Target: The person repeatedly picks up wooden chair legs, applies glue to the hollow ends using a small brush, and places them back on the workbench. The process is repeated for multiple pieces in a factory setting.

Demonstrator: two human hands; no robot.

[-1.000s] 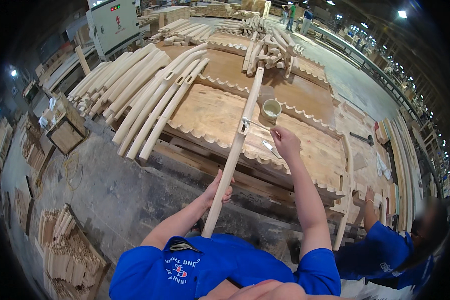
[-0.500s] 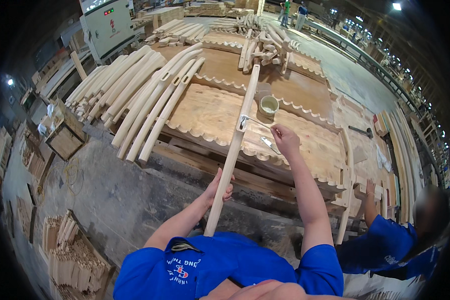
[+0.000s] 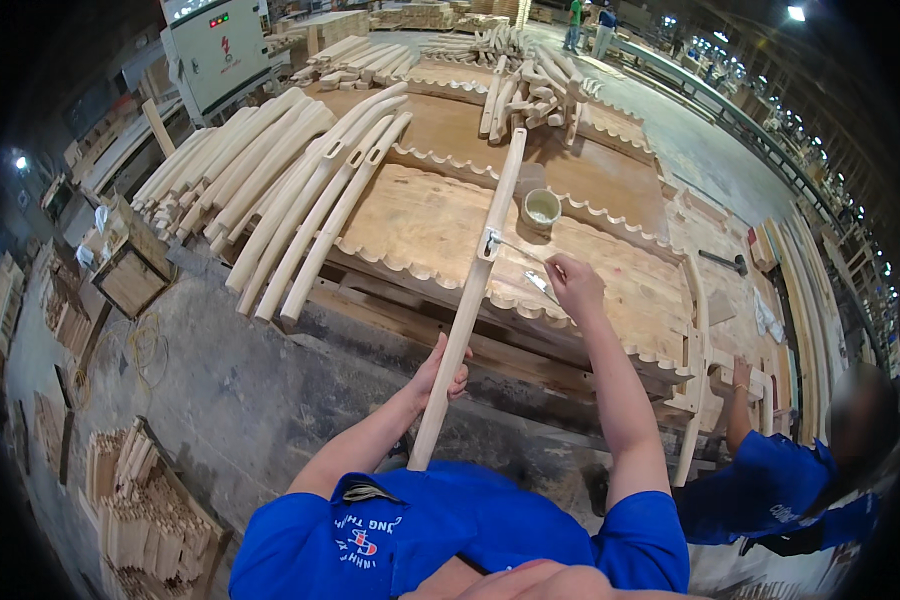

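A long, pale wooden post (image 3: pixel 462 325) slants from my waist up over the scalloped wooden rack. My left hand (image 3: pixel 440 372) is wrapped round its lower part. In my right hand (image 3: pixel 576 290), pinched between the fingers, is a thin stick (image 3: pixel 519 250). The stick's far end, whitish, meets the slot (image 3: pixel 489 244) in the post. Beyond the stick a small round pot (image 3: pixel 536 232) stands on the board, with something pale inside. Near my right hand lies a small flat metallic piece (image 3: pixel 540 284), its kind unclear.
Several curved wooden posts (image 3: pixel 315 215) rest on the rack at the left, and more pieces are heaped at the far end. A hammer (image 3: pixel 722 262) lies at the right. A co-worker in blue (image 3: pixel 770 480) reaches onto the rack nearby. Wood strips (image 3: pixel 150 510) are stacked lower left.
Both hands keep their grips. The stick's tip stays at the slot, and my right hand has shifted only slightly nearer. The co-worker's arm has hardly moved.
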